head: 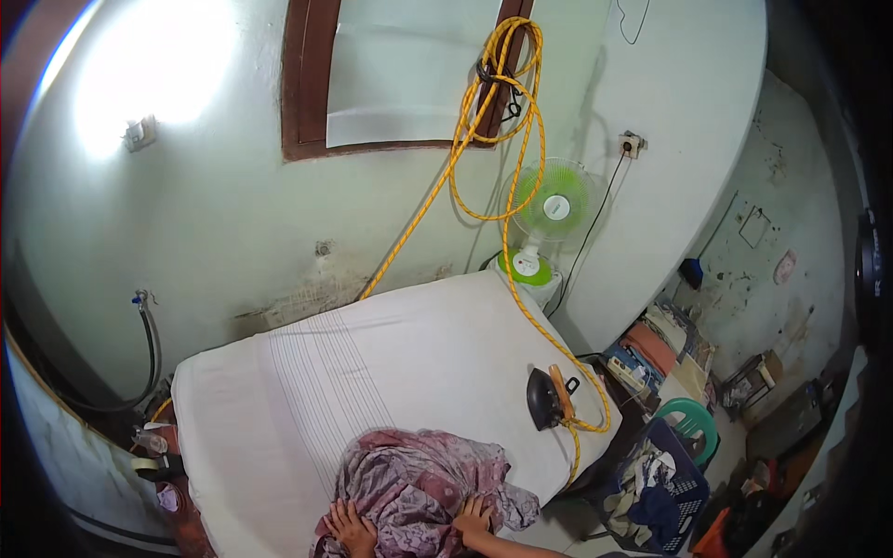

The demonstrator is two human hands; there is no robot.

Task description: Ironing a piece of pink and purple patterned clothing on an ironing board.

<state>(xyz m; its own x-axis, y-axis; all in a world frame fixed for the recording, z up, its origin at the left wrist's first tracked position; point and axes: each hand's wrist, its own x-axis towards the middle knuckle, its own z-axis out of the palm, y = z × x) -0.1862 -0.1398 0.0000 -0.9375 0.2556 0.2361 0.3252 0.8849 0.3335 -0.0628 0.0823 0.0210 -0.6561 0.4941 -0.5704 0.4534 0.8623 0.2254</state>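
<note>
A crumpled mauve patterned cloth lies bunched at the near edge of a table covered with a white striped sheet. My left hand rests on the cloth's left part, fingers spread. On its right part lies my right hand, and whether the fingers pinch any fabric is unclear. A dark clothes iron with a wooden handle is on the sheet to the right, apart from both hands. From it a yellow hose or cord runs up to loops hanging by the window.
Right of the table is a blue plastic basket of clothes, beside a green plastic chair. A green and white fan stands behind the far right corner. Folded fabrics are stacked at right. A tape roll sits left of the table.
</note>
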